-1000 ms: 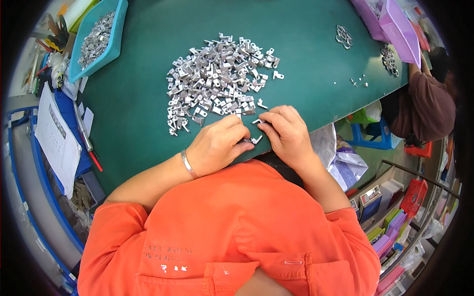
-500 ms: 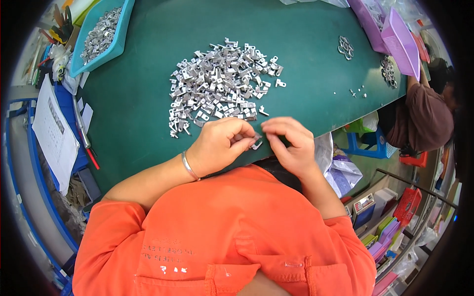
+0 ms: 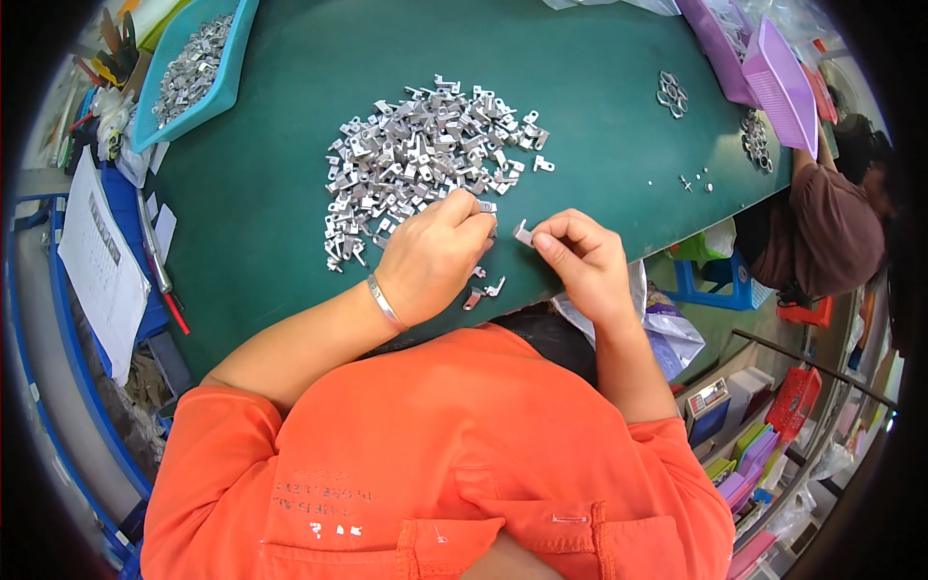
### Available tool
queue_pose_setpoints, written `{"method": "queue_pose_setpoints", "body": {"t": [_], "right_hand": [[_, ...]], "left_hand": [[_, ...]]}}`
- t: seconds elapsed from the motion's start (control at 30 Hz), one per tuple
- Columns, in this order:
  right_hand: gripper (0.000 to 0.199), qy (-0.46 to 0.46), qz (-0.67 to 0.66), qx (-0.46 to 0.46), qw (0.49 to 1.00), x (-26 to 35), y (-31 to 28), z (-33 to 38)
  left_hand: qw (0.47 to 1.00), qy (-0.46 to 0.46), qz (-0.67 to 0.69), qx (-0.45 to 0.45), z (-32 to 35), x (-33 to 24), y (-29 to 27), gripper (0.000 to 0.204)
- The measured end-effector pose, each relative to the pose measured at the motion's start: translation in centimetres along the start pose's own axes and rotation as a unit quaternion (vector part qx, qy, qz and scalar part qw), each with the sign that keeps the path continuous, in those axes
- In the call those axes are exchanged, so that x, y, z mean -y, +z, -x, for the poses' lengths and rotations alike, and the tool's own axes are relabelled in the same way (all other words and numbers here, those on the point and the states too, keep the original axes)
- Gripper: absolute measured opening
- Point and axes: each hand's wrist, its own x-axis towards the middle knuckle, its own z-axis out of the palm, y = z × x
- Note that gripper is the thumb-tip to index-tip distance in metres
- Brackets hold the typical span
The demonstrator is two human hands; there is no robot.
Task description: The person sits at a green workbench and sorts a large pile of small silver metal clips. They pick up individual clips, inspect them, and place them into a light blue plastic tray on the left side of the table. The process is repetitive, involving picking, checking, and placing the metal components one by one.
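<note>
A heap of small silvery metal brackets (image 3: 416, 145) lies on the green tabletop. My right hand (image 3: 588, 271) pinches one small metal bracket (image 3: 524, 233) between thumb and fingertips, to the right of the heap. My left hand (image 3: 435, 253), with a metal bangle (image 3: 387, 302) on its wrist, curls at the heap's near right edge. Its fingers are bent together, and the back of the hand hides what they grip. By its fingertips shows a bracket (image 3: 487, 207); whether it is held I cannot tell. A few loose brackets (image 3: 474, 298) lie between my hands, near the table's front edge.
Far left stands a turquoise basket (image 3: 227, 87) of metal parts; purple baskets (image 3: 778, 82) are far right. Metal rings (image 3: 673, 95) lie toward the right side. A person in a brown top (image 3: 836, 222) sits at right. Papers (image 3: 101, 271) hang at the left edge.
My hands have moved apart. The left went up to the heap; the right shifted slightly right and now shows a bracket in its pinch. Loose brackets near the front edge have come into sight.
</note>
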Motion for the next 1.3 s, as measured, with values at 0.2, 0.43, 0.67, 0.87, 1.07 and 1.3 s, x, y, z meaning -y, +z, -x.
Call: {"method": "queue_pose_setpoints", "body": {"t": [0.2,0.43,0.67,0.87,1.07,1.3], "right_hand": [[0.006,-0.159,0.202,0.036,0.966,0.1,0.0,0.4],[0.024,-0.227,0.294,-0.063,0.926,-0.1,3.6,-2.5],[0.017,-0.209,0.250,-0.047,0.944,-0.6,2.6,-2.9],[0.019,-0.022,-0.259,0.014,0.965,-1.1,1.5,-1.0],[0.021,-0.043,-0.286,0.023,0.957,-1.7,0.9,-0.4],[0.020,-0.115,-0.037,-0.014,0.993,-2.3,0.1,0.4]], "left_hand": [[0.995,0.003,0.081,-0.052,0.6,0.6,-0.3,0.019],[0.987,-0.065,0.143,-0.044,1.9,0.1,-1.7,0.019],[0.967,-0.140,0.208,-0.034,3.2,-0.3,-1.8,0.018],[0.964,-0.159,0.209,0.050,3.2,-0.5,-2.6,0.015],[0.981,-0.088,0.152,0.086,3.3,-0.1,-2.4,0.012],[0.986,-0.068,0.147,0.045,3.2,0.2,-2.2,0.017]]}}
